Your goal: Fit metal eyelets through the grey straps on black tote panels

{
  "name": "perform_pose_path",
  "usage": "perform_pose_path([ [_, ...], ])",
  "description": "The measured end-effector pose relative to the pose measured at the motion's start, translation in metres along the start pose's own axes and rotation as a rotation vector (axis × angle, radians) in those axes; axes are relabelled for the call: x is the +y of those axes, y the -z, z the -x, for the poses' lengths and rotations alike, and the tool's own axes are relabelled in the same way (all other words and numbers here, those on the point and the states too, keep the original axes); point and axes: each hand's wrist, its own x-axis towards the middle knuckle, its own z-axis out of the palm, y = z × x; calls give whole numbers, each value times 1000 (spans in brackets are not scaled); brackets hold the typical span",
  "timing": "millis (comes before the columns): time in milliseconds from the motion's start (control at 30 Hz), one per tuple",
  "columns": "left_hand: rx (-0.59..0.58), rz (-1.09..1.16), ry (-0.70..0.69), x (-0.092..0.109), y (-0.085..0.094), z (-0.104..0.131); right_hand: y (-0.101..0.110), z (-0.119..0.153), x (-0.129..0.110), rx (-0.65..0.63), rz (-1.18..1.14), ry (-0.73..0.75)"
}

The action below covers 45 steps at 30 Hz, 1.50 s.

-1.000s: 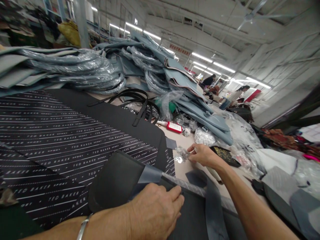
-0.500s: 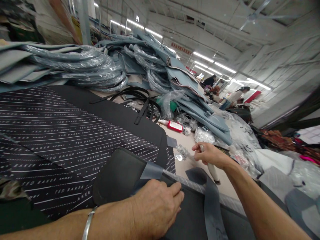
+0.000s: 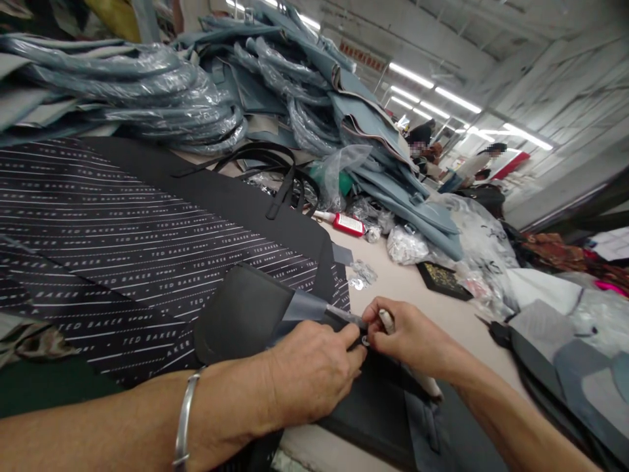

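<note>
My left hand point(image 3: 314, 367), with a silver bangle at the wrist, grips the edge of a dark bag piece point(image 3: 246, 311) that has a grey-blue strip point(image 3: 304, 308) across it. Close against its fingertips, my right hand point(image 3: 400, 334) pinches a small silver washer point(image 3: 365, 340) at that edge. A whitish, stick-like tool point(image 3: 425, 382) is also held in my right hand, passing under the palm. Loose silver washers point(image 3: 362, 274) lie on the pale table just beyond the hands.
Printed black fabric point(image 3: 122, 262) covers the left side. Behind are black straps point(image 3: 282, 190), a red bottle point(image 3: 348, 224) and plastic-wrapped blue pieces point(image 3: 196, 98). A black box point(image 3: 445, 280) and scissors point(image 3: 498, 333) lie at right. People point(image 3: 474, 167) are far back.
My right hand has moved left from the loose washers to the bag edge beside my left hand, carrying the tool and a washer. The view has tilted down.
</note>
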Motion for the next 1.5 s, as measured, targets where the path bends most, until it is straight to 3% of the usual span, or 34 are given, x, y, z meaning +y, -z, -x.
perform_pose_path([
  [300,-46,-27,-17,0,3,-1,-3,-8,7,60,81,-10],
  [700,-62,-8,13,2,2,0,-2,-10,4,-1,124,-78],
  [767,-55,-34,14,2,3,0,3,-3,3,-22,17,-93],
  [833,-55,-59,2,3,3,0,11,10,-1,70,-150,-69],
  [967,-71,-72,-6,4,5,-3,25,35,-14,605,-792,201],
  [1067,-90,-77,7,5,7,-5,20,36,-11,807,-1247,322],
  [1300,-106,-102,-8,5,7,-6,-3,4,25,757,-1682,216],
  [1500,-110,-88,-3,4,7,-6,-6,-2,26,755,-1809,188],
])
